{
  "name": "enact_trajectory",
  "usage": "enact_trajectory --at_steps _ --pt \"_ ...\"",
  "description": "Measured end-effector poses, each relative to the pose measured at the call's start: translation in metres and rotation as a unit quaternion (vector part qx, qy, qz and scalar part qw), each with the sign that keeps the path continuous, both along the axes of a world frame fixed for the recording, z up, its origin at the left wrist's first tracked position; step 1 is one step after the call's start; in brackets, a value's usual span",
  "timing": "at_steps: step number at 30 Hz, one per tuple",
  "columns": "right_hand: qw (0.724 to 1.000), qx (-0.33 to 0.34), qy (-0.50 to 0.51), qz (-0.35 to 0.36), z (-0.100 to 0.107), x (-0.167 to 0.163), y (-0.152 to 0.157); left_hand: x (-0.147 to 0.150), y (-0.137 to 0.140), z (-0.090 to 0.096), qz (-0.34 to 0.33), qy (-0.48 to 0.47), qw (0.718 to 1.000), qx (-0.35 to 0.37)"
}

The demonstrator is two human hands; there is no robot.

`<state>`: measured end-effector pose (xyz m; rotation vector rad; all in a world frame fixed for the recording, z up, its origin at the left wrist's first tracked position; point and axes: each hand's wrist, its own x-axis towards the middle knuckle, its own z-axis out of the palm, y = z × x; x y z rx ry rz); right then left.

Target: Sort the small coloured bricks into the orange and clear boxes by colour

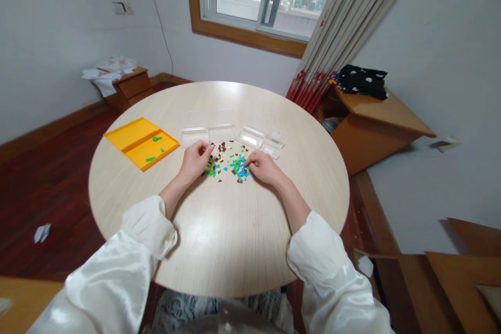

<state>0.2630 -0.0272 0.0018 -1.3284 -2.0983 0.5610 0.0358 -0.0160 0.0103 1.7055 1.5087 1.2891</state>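
Small building bricks lie loose in the middle of the round table: brown bricks at the back, green bricks on the left, and a mixed blue and green pile on the right. My left hand is closed in a pinch beside the green bricks; a dark speck shows by its fingertips, too small to tell whether it is held. My right hand has its fingers pinched at the edge of the blue and green pile. What is between them is hidden.
An open yellow case with a few green bricks lies at the left. Clear plastic boxes, one left and one right, stand open behind the bricks. A wooden cabinet bearing a dark cloth is beyond the table's right edge.
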Motion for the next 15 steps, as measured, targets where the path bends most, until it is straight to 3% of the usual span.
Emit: enact_trajectory --at_steps 15 --pt "0.997 0.052 0.013 -0.061 0.0024 -0.0005 0.0014 -0.0034 -0.0008 0.0013 0.008 0.010 1.000 0.028"
